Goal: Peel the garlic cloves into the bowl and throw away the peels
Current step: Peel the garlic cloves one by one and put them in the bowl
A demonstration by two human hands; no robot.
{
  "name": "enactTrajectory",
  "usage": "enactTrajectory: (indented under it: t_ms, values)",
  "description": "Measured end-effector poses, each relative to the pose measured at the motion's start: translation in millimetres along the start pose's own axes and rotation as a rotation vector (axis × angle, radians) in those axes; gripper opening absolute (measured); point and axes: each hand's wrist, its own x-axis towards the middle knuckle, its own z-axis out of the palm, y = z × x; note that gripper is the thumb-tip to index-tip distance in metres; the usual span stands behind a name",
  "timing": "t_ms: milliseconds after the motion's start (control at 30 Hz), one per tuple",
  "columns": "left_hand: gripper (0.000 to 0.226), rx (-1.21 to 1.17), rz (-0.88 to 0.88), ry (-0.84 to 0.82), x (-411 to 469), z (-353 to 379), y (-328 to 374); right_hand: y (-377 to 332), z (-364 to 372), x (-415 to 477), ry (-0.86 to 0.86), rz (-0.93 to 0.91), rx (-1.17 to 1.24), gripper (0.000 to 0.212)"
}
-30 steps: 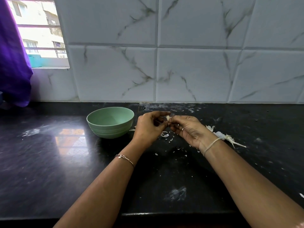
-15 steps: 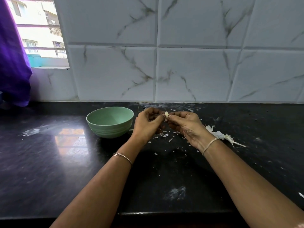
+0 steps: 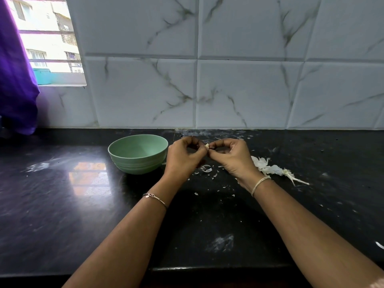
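head | left hand (image 3: 182,157), right hand (image 3: 233,156) pinch garlic clove (image 3: 207,145) | bowl (image 3: 135,164) beside, contents unclear

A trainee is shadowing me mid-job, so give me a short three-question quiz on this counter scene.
1. True or false: the left hand and right hand both pinch the garlic clove.
2. The green bowl stands: A) left of the hands; B) right of the hands; C) on the windowsill.
3. Fill in: the biggest heap of peels lies on the counter beside the ___ wrist.
Key: 1 true; 2 A; 3 right.
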Motion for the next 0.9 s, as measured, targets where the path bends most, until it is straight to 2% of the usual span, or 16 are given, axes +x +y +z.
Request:
enactTrajectory:
  t_ms: [233, 367, 533, 667, 767, 900]
  values:
    - [0.005, 0.071, 0.023, -0.013, 3.5, 2.1, -8.0, 0.3, 3.3, -1.3, 0.031, 0.004, 0.027, 0.011]
    - [0.014, 0.124, 0.035, -0.013, 4.9, 3.1, -9.1, -2.3, 4.8, -1.9, 0.031, 0.011, 0.060, 0.010]
    - [0.011, 0.201, -0.001, -0.049, 7.0, 2.1, -13.1, -8.3, 0.6, -1.8, 0.031, 0.102, 0.251, 0.008]
    - [0.011, 0.468, 0.018, -0.176, 9.3, -3.1, -20.5, -16.5, -7.1, 0.7, 0.007, 0.215, 0.492, 0.010]
    - [0.019, 0.517, 0.028, -0.267, 10.3, -8.5, -20.8, -19.1, -13.3, 2.2, -0.028, 0.275, 0.580, 0.007]
    - [0.009, 0.483, 0.085, -0.179, 10.4, -13.5, -14.7, -18.6, -18.3, 3.0, -0.083, 0.322, 0.631, 0.012]
